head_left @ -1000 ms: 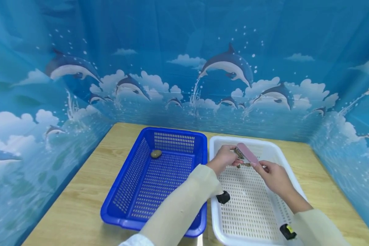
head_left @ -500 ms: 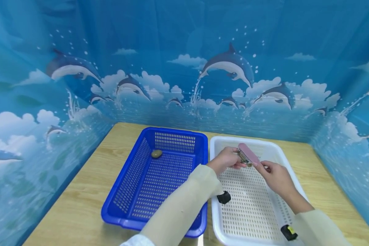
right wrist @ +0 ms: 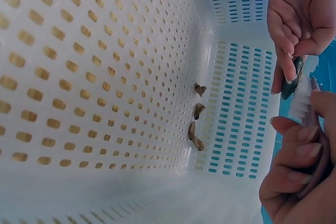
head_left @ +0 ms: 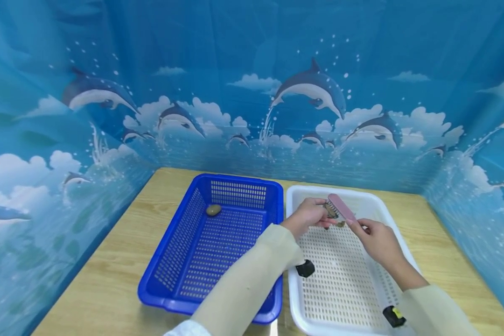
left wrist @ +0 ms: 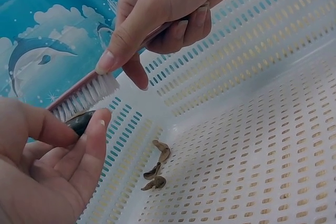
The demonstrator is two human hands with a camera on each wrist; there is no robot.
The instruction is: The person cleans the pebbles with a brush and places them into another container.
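Observation:
My left hand (head_left: 307, 215) pinches a small, dark, smooth oval stone (left wrist: 81, 123) between thumb and fingers, above the far end of the white basket (head_left: 294, 289). A pink-backed brush (head_left: 341, 207) with white bristles (left wrist: 89, 97) is gripped in my right hand (head_left: 375, 240), thumb laid along its back. In the left wrist view the bristles meet the stone's upper edge. The right wrist view shows the stone (right wrist: 292, 80) beside the bristles, partly covered by fingers. Below both hands, three shrivelled brown pieces (left wrist: 162, 152) lie on the white basket's floor.
A blue basket (head_left: 149, 275) stands left of the white one on a wooden table (head_left: 105, 275), with a brownish oval stone (head_left: 213, 210) near its far left corner. A dolphin-print curtain (head_left: 252, 70) encloses the back and sides.
My right hand has worked the brush slightly back and forth over the stone, and its head now sits a little farther right. My left hand stays in nearly the same place.

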